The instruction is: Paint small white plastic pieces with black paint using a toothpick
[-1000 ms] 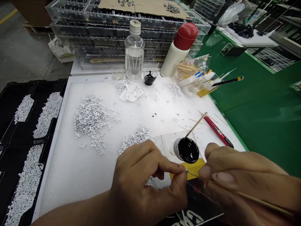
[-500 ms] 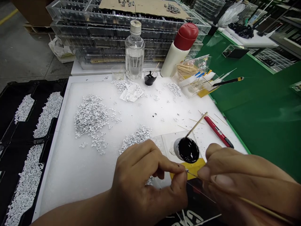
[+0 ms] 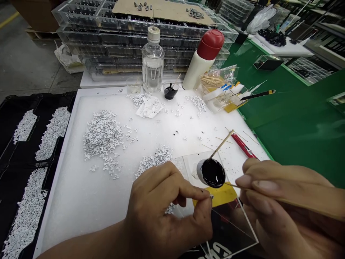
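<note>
Between thumb and forefinger, my left hand pinches a tiny white part with a dark mark, mostly hidden by the fingertips. My right hand grips a thin wooden stick, its tip at the lower rim of a small cup of black paint. Another wooden stick leans out of that cup. The cup stands on a clear plate beside a yellow piece of tape. Just beyond my left hand lies a pile of small white parts.
A larger pile of white parts lies on the left. A red cutter knife rests right of the cup. Behind stand a clear bottle, a red-capped flask, a bowl of black paint and a toothpick box. Black trays flank the table.
My right hand has drawn the stick away from the white part, up and right to the paint cup's rim. My left hand keeps its pinch, nearly still.
</note>
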`<state>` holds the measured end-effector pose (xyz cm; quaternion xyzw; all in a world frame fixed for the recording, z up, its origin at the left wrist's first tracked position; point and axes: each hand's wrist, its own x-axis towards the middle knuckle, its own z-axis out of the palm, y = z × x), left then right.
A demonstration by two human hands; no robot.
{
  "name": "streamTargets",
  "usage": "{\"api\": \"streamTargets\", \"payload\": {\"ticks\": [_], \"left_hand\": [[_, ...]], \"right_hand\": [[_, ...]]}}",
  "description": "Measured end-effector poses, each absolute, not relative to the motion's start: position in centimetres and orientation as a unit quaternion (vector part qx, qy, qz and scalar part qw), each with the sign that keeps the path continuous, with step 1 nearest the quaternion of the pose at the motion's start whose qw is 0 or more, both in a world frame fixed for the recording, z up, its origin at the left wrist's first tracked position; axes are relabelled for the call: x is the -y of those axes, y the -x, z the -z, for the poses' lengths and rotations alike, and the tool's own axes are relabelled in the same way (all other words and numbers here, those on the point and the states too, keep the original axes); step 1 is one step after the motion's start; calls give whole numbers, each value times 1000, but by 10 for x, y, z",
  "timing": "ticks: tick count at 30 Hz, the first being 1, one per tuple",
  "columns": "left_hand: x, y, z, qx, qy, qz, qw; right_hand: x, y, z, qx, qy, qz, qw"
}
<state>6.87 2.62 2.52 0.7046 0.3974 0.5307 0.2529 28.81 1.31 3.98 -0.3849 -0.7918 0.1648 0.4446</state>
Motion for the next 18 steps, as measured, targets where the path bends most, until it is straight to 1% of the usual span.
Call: {"api": "streamTargets", "payload": {"ticks": [2,3,6,12,18], "left_hand": [[-26,-69,-25,-400,-703,-531,252],[-25,-70,-25,-402,-704,-530,251],[-24,-69,-25,-404,-706,-526,247],[-26,-70,-26,-401,-707,-529,245],[-25,-70,-25,-403,-704,-529,248]], "right_hand": [[-17,-292,-43,814,383,-161,406],[-18,-292,-44,812,391,-156,403],[-18,-286,-46,792,422,-148,415],[-16,-277,-44,792,418,-130,425],[-16,-275,-43,783,426,-142,430]]}}
